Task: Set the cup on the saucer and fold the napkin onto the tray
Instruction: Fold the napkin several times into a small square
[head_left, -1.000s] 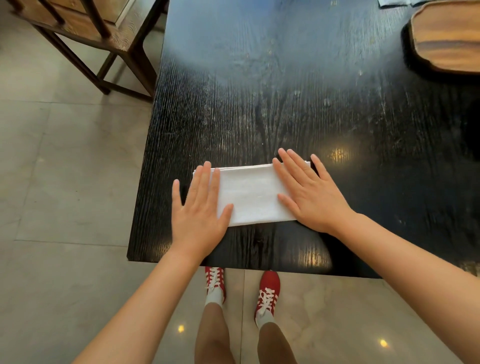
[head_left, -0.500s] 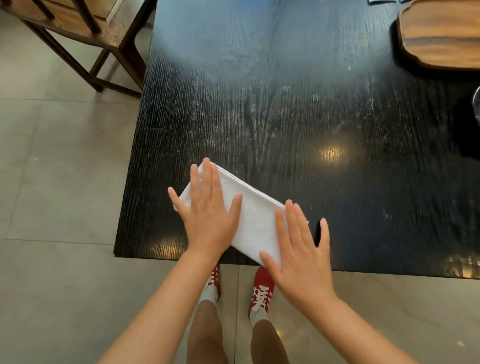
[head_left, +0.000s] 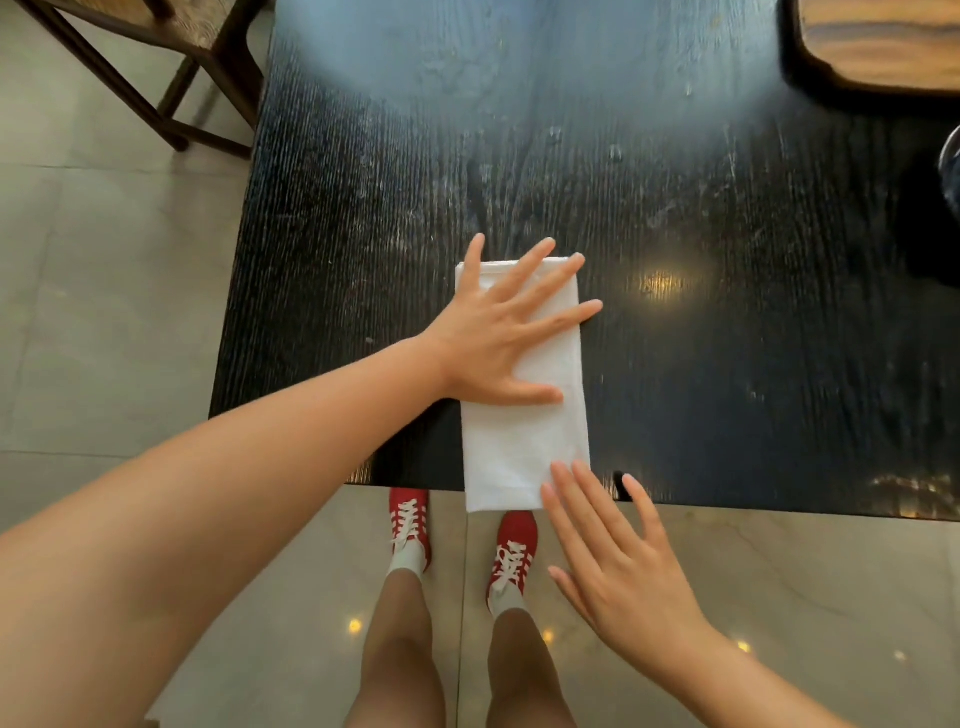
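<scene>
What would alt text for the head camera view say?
A left hand presses flat on a folded white napkin at the near edge of a black table; the right hand touches its near corner. A wooden tray sits far right.

I see a dark wooden surface, a wooden chair beside it, red shoes on pale floor tiles.

We find the wooden tray cut off by the top and right edges. The left hand hides part of the napkin. A dark object at the right edge cannot be identified.
</scene>
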